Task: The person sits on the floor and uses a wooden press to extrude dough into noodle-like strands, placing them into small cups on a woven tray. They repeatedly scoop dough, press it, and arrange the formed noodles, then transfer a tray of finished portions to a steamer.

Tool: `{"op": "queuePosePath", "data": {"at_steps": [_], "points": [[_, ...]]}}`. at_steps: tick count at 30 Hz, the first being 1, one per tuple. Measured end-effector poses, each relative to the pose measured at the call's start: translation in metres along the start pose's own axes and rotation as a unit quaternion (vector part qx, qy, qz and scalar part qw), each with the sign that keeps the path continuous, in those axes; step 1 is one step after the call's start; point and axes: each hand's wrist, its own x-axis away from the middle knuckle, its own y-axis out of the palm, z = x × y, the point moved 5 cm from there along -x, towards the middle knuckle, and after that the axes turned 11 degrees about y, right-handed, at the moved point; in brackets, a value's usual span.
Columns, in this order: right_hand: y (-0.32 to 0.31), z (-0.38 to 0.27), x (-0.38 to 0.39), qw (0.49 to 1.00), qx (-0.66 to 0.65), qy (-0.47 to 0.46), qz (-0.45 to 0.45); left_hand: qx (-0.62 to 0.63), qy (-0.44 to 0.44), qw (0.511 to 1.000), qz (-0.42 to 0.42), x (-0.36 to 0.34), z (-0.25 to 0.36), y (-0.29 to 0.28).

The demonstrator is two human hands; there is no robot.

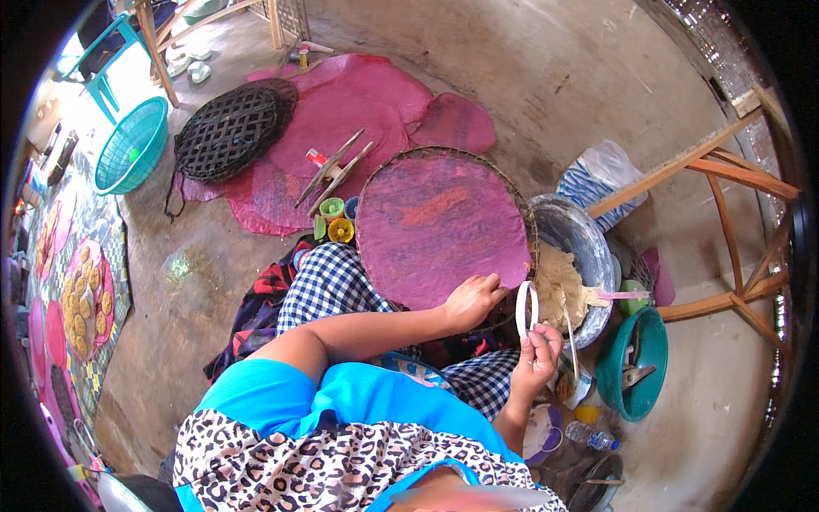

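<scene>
My right hand is closed around the lower end of a pale looped strip, whose loop stands up beside the tray's edge. Whether it is dough or some other band, I cannot tell. My left hand has its fingers curled together at the near right part of a round woven tray. Anything inside those fingers is hidden. Over the tray lies a pink cloth with a reddish smear. Right of it, a grey metal basin holds a lump of beige dough. A thin pale stick leans near my right hand.
A green basin with tools and a plastic bottle stand at the right. Wooden legs rise beyond. Small cups, pink sheets, a black woven basket and a teal basket lie across the floor.
</scene>
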Motion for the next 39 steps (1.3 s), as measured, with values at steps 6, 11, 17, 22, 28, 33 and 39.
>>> {"op": "queuePosePath", "data": {"at_steps": [6, 11, 17, 22, 28, 33, 39], "points": [[0.003, 0.000, -0.001, 1.000, -0.005, -0.015, 0.011, 0.014, 0.006, 0.998, -0.054, -0.011, 0.001, 0.011], [0.007, -0.003, -0.002, 0.999, 0.029, -0.020, -0.008, -0.017, -0.050, 0.998, -0.023, 0.009, -0.010, -0.028], [0.055, -0.019, -0.012, 0.990, 0.077, -0.059, -0.103, -0.112, -0.119, 0.970, 0.179, 0.079, -0.068, -0.123], [0.113, -0.044, -0.022, 0.963, 0.110, -0.162, -0.187, -0.203, -0.273, 0.885, 0.317, 0.164, -0.174, -0.197], [0.165, -0.070, -0.030, 0.942, 0.127, -0.205, -0.235, -0.291, -0.430, 0.835, 0.182, 0.211, -0.292, -0.208], [0.187, -0.081, -0.034, 0.933, 0.136, -0.217, -0.252, -0.385, -0.302, 0.872, 0.019, 0.175, -0.376, -0.215], [0.206, -0.081, -0.036, 0.926, 0.144, -0.223, -0.270, -0.403, -0.199, 0.854, -0.261, 0.152, -0.438, -0.193]]}}
